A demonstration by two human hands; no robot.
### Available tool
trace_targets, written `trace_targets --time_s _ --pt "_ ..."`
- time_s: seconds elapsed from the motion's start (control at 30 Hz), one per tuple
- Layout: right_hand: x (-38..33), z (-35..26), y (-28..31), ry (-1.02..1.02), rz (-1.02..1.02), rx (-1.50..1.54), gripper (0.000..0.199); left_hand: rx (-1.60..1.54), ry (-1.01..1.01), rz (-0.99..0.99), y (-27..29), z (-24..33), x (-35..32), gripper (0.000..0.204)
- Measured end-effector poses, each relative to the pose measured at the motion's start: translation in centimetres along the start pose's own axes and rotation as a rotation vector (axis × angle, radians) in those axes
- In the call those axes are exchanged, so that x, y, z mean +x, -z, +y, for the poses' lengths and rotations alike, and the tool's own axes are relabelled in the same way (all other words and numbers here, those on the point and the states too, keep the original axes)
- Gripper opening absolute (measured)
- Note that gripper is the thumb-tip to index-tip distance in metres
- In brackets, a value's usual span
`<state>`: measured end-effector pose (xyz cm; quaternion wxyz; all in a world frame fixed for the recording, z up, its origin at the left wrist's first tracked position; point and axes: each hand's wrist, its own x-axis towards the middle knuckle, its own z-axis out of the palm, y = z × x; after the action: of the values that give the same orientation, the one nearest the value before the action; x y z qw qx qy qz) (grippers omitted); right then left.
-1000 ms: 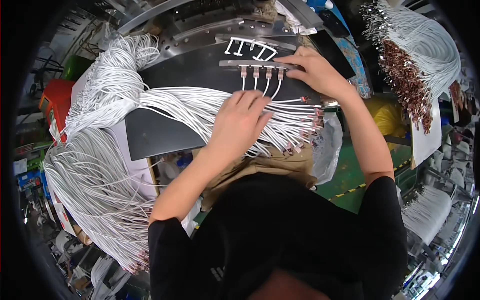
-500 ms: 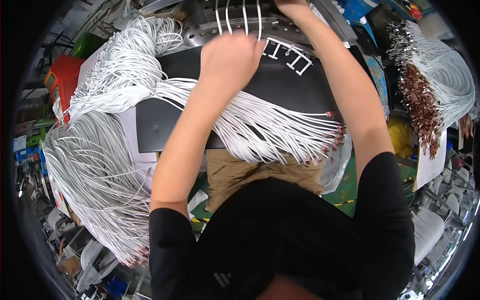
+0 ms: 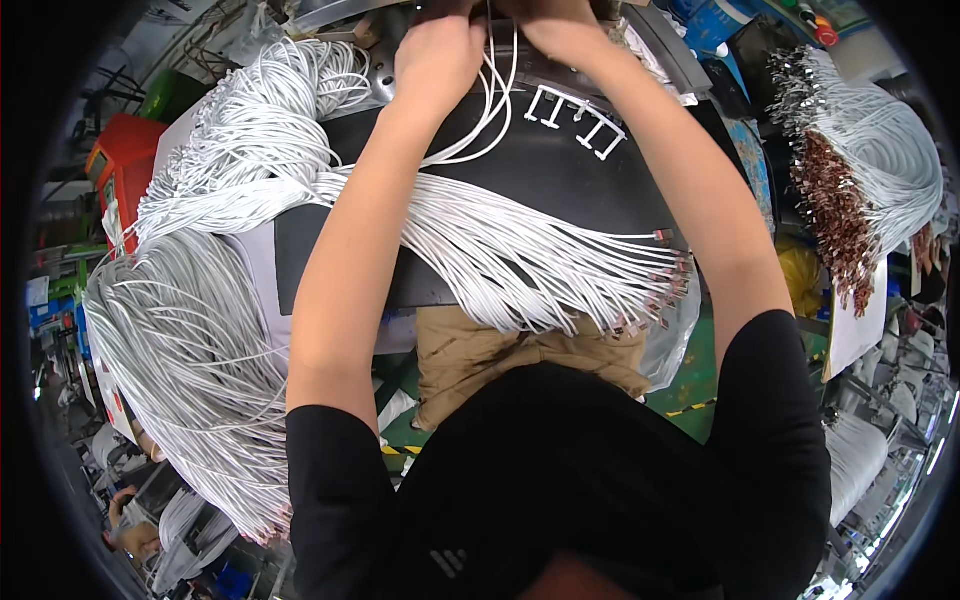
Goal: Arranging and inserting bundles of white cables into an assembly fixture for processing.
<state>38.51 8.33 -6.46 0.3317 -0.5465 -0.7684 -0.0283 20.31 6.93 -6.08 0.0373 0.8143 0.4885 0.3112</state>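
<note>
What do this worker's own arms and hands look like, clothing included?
The arms have short black fabric sleeves ending near the elbows. The forearms are bare, with no watch or bracelet visible. The left hand and right hand show no gloves; their far ends are unclear.

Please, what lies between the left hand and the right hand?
In the head view, several white cables pass between the left hand and the right hand.

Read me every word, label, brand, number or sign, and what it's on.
No words or numbers are legible.
Black short-sleeved shirt: small white striped mark, no readable letters.
Red box-shaped object at left: any print too small to read.
Yellow-and-black striped floor tape: no visible text.
</note>
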Motion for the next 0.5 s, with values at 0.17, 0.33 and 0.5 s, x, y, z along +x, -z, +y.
trace_targets --time_s 0.17,0.33,0.5 --pt "-3.6 -0.9 0.4 0.116 -0.003 -0.143 0.051 0.275 -0.221 0.097 -1.8 -0.7 0.5 0.047" --pt "-3.2 -2.0 1.4 0.001 -0.006 -0.263 0.050 0.331 -0.147 0.090 -2.8 1.0 1.5 0.052" --pt "-4.0 -2.7 -0.1 -0.088 0.003 -0.469 0.019 0.451 -0.133 0.214 -4.6 -0.8 0.7 0.037"
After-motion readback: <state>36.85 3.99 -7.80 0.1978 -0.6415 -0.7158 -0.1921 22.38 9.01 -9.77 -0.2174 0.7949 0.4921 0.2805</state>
